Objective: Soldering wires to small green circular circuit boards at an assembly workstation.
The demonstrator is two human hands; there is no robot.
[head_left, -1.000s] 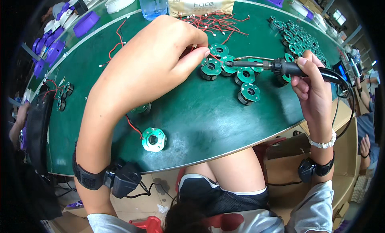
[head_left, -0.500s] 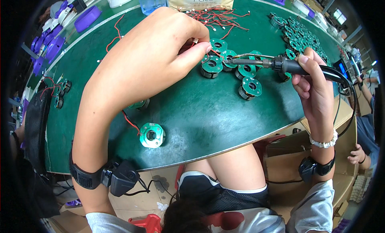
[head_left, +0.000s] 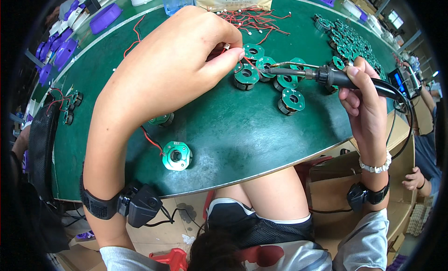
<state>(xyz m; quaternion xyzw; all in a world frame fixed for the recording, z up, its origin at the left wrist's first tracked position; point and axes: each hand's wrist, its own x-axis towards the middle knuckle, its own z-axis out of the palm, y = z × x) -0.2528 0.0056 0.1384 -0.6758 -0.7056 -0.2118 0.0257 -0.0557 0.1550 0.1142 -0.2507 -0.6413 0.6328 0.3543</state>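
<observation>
My left hand (head_left: pixel 198 49) pinches a short red-and-black wire lead (head_left: pixel 227 46) with a small white plug, between thumb and forefinger. The lead's free end reaches a round green circuit board (head_left: pixel 246 77) on a small motor-like part. My right hand (head_left: pixel 364 86) grips a soldering iron (head_left: pixel 326 75), held almost level, with a thin tube running along its top. Its tip is at the edge of that board, close to the wire end; whether they touch I cannot tell. Several similar boards (head_left: pixel 292 100) cluster beneath and beside the iron.
Loose red wire leads (head_left: pixel 249 21) lie in a heap at the back, before a tissue pack (head_left: pixel 233 1). Many more boards (head_left: pixel 352 45) crowd the far right. A wired board (head_left: pixel 177 156) sits near the front edge. Purple rings (head_left: pixel 105 20) stand at far left. Another person's hand (head_left: pixel 414 178) shows at right.
The soldering iron and my right hand have shifted very slightly. My left hand keeps its pinch on the lead, raised a touch. At right, the other person's arm has moved.
</observation>
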